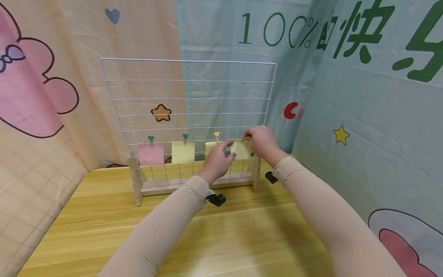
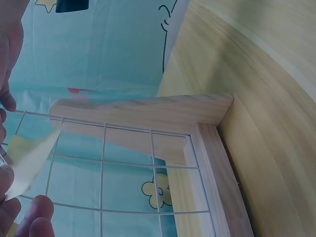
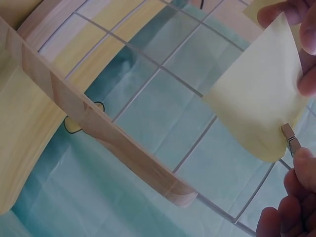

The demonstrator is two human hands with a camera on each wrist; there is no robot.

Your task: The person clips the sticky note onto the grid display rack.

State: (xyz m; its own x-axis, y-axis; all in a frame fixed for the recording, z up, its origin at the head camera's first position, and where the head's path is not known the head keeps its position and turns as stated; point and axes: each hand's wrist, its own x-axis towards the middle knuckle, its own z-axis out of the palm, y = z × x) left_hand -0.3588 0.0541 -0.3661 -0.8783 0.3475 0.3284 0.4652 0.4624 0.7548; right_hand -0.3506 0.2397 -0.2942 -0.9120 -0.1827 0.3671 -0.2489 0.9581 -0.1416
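Observation:
My left hand (image 1: 218, 161) pinches one edge of a yellow paper note (image 3: 256, 89) in front of a white wire grid panel (image 1: 190, 99). The note bends slightly between the fingers. My right hand (image 1: 262, 142) pinches a small wooden clothespin (image 3: 290, 138) at the note's upper part, close to a grid wire. To the left along the same wire hang a pink note (image 1: 151, 154) and a yellow note (image 1: 183, 152), each under a teal heart clothespin. Another yellow note (image 1: 209, 147), under a yellow heart clothespin (image 1: 217, 135), is partly hidden behind my left hand.
The grid stands in a wooden base (image 1: 162, 190) with upright side feet (image 1: 135, 181) on a wood-grain table (image 1: 221, 238). Patterned fabric (image 1: 221, 34) hangs behind it and along the right side. A black wrist camera (image 1: 216, 199) sits below my left wrist.

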